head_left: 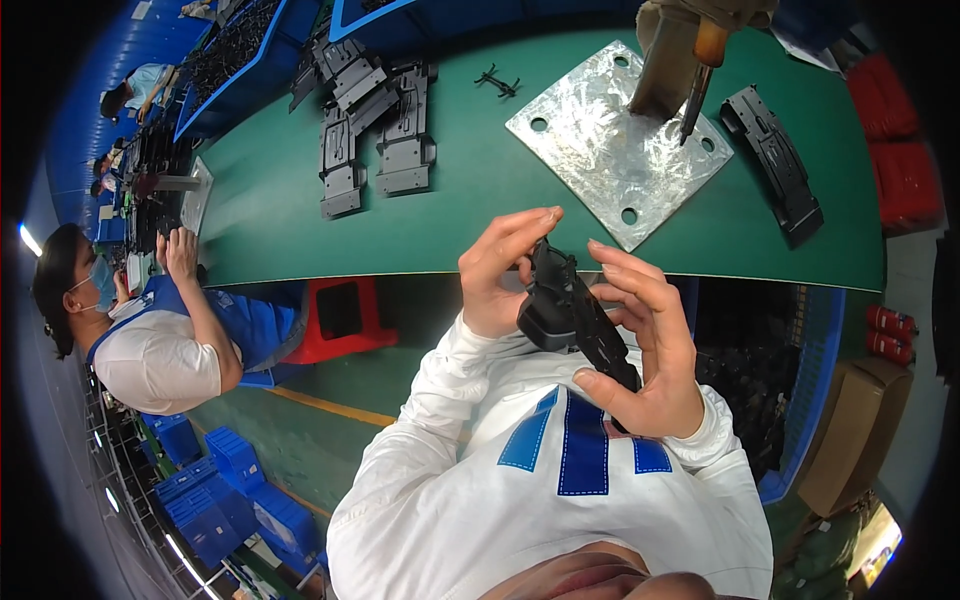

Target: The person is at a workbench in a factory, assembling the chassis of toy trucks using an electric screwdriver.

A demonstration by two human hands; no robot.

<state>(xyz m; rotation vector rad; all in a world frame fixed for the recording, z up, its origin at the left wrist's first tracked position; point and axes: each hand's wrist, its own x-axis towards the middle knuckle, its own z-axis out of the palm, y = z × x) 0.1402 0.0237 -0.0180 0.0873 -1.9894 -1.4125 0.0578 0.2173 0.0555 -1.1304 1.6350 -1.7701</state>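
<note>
In front of my chest, just below the table edge, a long black moulded plastic part (566, 315) is tilted between my hands. My left hand (493, 275) grips its upper left end, fingertips meeting near a thin black clip-like piece (552, 255) on the part. Around the lower right side curves my right hand (660, 350), its thumb by the part's lower end and its fingers behind the far side. Part of the black piece is hidden by the fingers. A similar black plastic part (775, 165) lies on the table at the right.
On the green table (470, 225) sit a metal plate (570, 140) with corner holes, under an orange-handled pointed tool (705, 60), several black parts (405, 135) and a small black clip (497, 82). Blue bins stand behind. A co-worker (160, 350) sits left beside a red stool (345, 325).
</note>
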